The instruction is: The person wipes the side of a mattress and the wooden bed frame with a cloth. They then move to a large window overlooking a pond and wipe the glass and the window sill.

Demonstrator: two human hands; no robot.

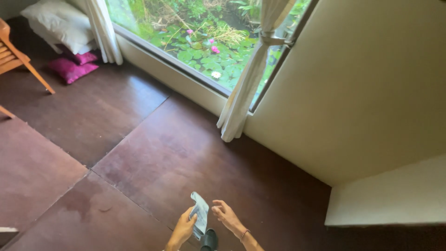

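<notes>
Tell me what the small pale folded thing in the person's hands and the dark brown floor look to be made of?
The small pale folded thing, held in the left hand with the right hand beside it, looks like soft cloth or thin paper: it bends limply, matte. The dark brown floor seems hard panels with visible seams and a dull sheen, perhaps sealed board or tile.

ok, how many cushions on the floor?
3: a white pillow top left, two pink cushions under and beside it, near the chair. More may lie off-frame.
</notes>
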